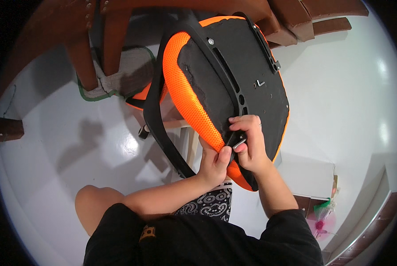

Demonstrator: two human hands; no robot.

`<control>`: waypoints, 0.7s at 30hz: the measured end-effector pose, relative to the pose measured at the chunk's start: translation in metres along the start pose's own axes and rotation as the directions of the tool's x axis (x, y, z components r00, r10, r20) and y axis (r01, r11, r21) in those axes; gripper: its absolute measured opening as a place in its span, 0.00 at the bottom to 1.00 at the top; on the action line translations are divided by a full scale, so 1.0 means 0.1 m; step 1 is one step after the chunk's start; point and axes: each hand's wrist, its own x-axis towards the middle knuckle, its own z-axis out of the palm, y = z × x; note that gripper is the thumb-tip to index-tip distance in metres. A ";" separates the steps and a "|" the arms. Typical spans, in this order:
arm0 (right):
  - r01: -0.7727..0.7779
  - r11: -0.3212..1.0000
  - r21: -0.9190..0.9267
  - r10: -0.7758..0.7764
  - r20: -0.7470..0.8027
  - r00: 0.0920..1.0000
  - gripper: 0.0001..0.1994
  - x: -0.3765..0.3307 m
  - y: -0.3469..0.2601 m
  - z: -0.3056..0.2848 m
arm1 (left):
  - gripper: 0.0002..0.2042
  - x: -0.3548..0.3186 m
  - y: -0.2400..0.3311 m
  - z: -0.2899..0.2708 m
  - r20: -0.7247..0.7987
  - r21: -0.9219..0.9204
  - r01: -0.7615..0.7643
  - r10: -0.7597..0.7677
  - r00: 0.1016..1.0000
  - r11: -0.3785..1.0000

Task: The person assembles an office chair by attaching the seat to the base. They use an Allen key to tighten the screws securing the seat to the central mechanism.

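A tilted chair seat (194,99) with orange mesh edging shows its black underside in front of me. Along this underside runs a slotted black armrest bracket (227,66), joined to a looped black armrest (152,111) on the left. My left hand (214,164) is closed on the seat's near edge, thumb by the bracket's lower end, its other fingers mostly hidden. Just right of it, my right hand (251,144) pinches a short silver rod (239,143), which looks like a bolt, at the bracket. A small L-shaped hex key (260,83) rests on the underside.
A second bracket (265,44) lines the seat's far right side. Brown furniture (81,57) stands behind, its legs on a grey mat (130,66) with green trim. A pink fan-like object (320,224) sits at lower right, near a white box (307,177).
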 end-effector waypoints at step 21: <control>0.051 0.977 -0.205 -0.059 -0.031 0.998 0.10 0.24 -0.01 -0.09 | 0.32 0.13 -0.05 0.03 -0.115 -0.150 0.100 -0.118 0.986 0.984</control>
